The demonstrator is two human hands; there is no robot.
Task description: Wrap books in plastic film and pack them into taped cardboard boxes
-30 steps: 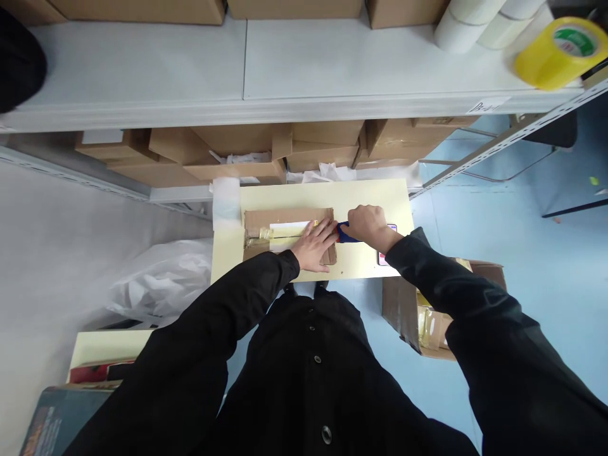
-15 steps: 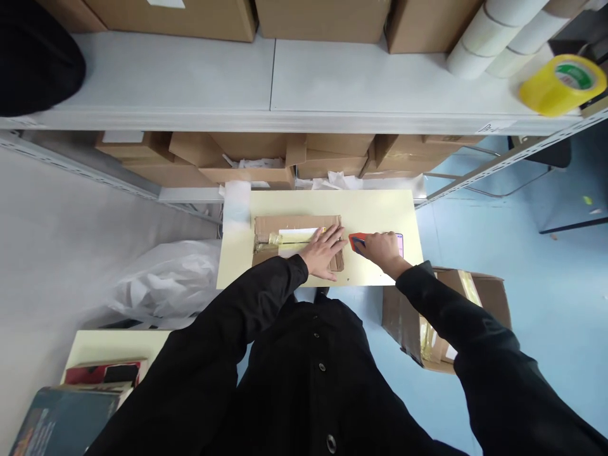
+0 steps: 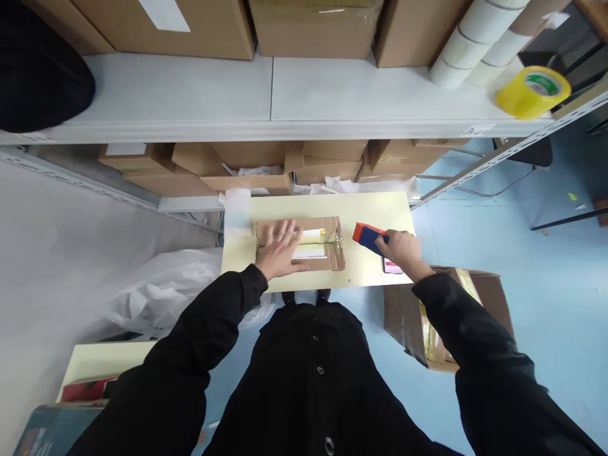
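Observation:
A flat brown cardboard box [image 3: 333, 256] lies on the pale yellow table, with a white label [image 3: 311, 252] and yellowish tape on its top. My left hand [image 3: 281, 249] is open, fingers spread and slightly blurred, over the box's left half; whether it touches the box I cannot tell. My right hand [image 3: 401, 249] is closed around a blocky orange-and-blue hand tool [image 3: 371, 239], whose exact kind is unclear. The tool's orange end points left, a short gap from the box. Partly hidden under my right hand lies a phone [image 3: 392, 266] with a lit screen.
Behind the pale table [image 3: 361, 206] stands a shelf [image 3: 323, 95] with cardboard boxes, white rolls [image 3: 468, 47] and a yellow tape roll [image 3: 534, 92]. An open carton [image 3: 403, 320] is on the floor at right. At left are a white plastic bag [image 3: 164, 291] and books [image 3: 61, 424].
My left hand has slid from the box's right end to its left half, uncovering tape there. My right hand has drawn the tool away from the box, to the right, and tilted it.

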